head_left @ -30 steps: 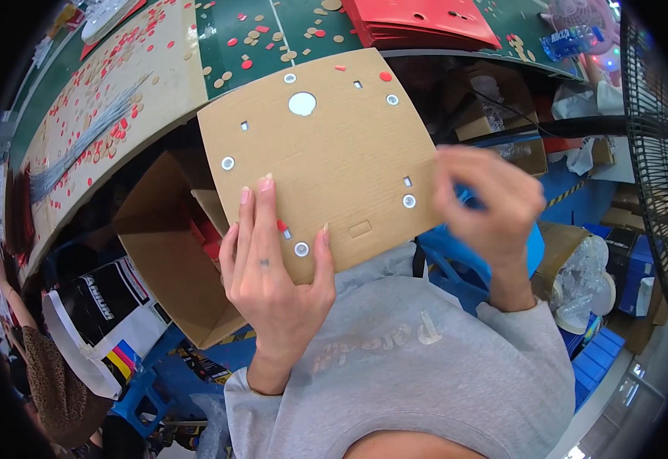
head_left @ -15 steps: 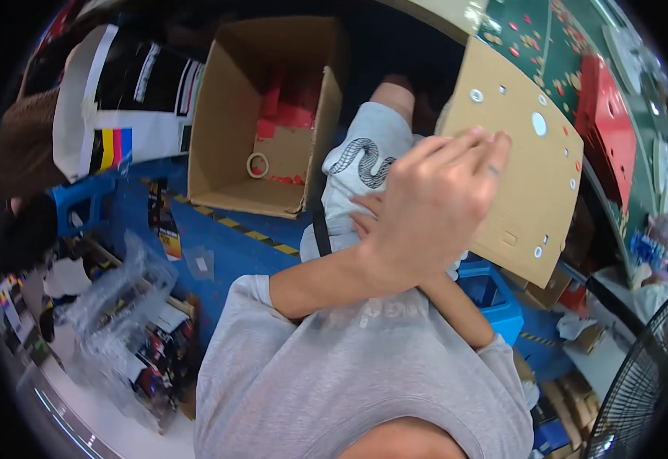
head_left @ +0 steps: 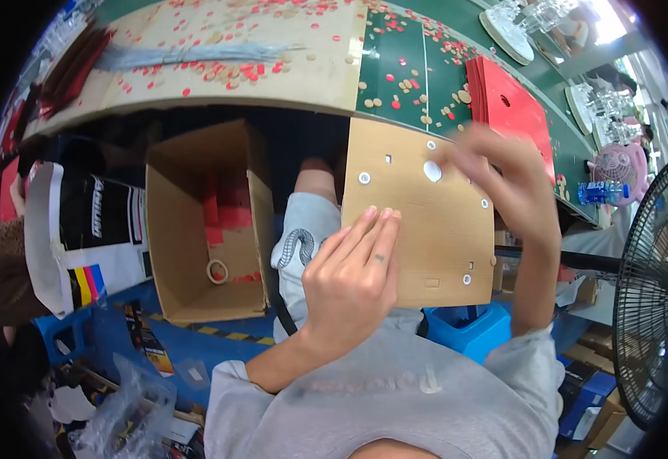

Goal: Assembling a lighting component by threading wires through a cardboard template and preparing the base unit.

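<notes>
"Left hand, how is it placed?"

"Open, straight fingers together, flat on the punched brown cardboard panel at its eight o'clock. That panel sits at three o'clock in the view."

"And the right hand?"

"Blurred at the panel's two o'clock, fingers bent; I cannot tell whether they grip anything."

"Nearby?"

"Stacked red punched sheets on the green worktop toward one, an open cardboard carton at nine."
</notes>
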Tool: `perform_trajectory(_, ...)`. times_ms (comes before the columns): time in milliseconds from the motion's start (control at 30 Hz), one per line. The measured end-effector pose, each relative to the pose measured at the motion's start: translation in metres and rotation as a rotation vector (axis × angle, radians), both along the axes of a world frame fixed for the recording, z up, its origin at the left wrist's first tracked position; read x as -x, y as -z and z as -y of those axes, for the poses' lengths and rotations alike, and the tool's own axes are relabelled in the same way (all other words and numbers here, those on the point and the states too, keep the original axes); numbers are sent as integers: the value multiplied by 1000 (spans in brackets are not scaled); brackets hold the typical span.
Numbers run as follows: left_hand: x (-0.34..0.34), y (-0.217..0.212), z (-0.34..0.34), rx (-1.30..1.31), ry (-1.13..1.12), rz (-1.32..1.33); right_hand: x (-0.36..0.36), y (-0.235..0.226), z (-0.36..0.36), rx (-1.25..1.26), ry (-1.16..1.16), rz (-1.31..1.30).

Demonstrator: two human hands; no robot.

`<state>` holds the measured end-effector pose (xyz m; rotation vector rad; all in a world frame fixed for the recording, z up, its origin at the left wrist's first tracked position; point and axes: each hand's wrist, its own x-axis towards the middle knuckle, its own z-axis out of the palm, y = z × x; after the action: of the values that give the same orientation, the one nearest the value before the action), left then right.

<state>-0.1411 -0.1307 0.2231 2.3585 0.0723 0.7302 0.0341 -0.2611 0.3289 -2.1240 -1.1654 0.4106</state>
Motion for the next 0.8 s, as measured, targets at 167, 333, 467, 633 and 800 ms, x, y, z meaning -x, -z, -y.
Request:
perform_trajectory(167, -10, -4, 0, 21, -25, 23, -124, 101, -124, -54, -51, 632)
perform_trajectory(333, -8, -6, -2, 16, -66, 7, -160, 127, -201, 259, -79, 802)
perform_trajectory(467, -8, -1, -3, 34, -59, 10, -160, 133, -209, 328, -195, 1017)
perform_trajectory(633, -8, -1, -2, -4, -38, 0, -167, 129, -178, 1, -58, 743)
perform_trajectory(800, 0, -9, -5, -119, 129, -95, -153, 101, -79, -359, 291, -15)
